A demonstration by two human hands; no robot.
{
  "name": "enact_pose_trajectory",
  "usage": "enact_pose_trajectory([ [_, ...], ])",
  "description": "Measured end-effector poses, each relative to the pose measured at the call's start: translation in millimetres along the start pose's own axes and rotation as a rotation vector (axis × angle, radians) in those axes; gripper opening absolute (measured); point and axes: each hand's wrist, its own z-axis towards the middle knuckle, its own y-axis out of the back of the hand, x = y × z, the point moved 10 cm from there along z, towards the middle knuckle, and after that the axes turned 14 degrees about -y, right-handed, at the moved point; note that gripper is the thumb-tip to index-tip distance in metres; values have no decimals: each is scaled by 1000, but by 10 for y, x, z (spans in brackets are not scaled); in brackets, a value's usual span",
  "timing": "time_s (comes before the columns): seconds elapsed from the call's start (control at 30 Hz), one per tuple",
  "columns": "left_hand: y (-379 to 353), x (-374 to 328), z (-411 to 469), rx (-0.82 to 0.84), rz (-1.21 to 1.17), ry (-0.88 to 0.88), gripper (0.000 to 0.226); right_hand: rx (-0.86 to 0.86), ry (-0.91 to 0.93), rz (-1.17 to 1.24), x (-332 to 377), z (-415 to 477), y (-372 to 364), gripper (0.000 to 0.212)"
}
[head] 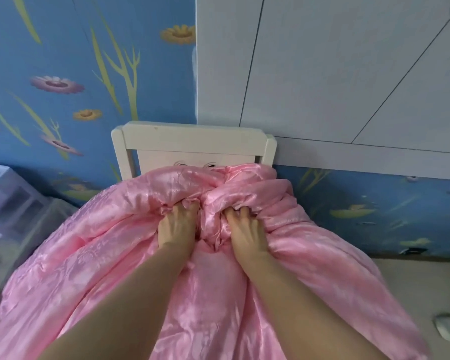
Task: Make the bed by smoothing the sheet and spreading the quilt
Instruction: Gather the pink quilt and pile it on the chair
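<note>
A: Where is the quilt?

B: The pink quilt [89, 261] lies heaped over the bed. It is bunched thickest at the head end, just below the white headboard [192, 141], and it spills over both side edges.

A: And the hands?

B: Both are sunk into the heap near the head end, close together. The left hand [177, 227] has its fingers curled into a ruffled fold. The right hand [244, 235] grips another fold just beside it.

A: Why hold it there?

B: I'd guess a grip on the bunched part lets the person pull or shake the cloth flat. It looks shiny and slippery, so a fistful should hold better than a pinch.

A: The sheet?

B: It's hidden under the quilt, so I cannot tell whether it is smooth.

A: The room?

B: A blue wall [50, 61] with painted flowers stands behind the headboard, and a white cupboard [348, 74] is on the right. Clear plastic drawers [13, 198] sit by the bed's left edge, with pale floor [413, 281] along its right.
</note>
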Motion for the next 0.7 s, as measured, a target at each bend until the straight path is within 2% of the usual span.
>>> enact_pose_trajectory([
  [0.1, 12, 14, -94, 73, -45, 45, 48, 35, -35, 38, -110, -63, 110, 43],
  [0.27, 300, -37, -294, 114, -65, 142, 48, 78, -57, 27, -263, -229, 463, 65],
  [0.43, 839, -181, -517, 48, 8, 92, 55, 102, -65, 76, -312, -344, 851, 96],
  [0.5, 1044, -198, -588, 22, 43, 73, 67, 103, -37, 72, -292, -373, 988, 105],
  [0.7, 1564, -172, -888, -14, 120, 65, 94, 44, -1, 120, -191, -591, 1557, 95],
])
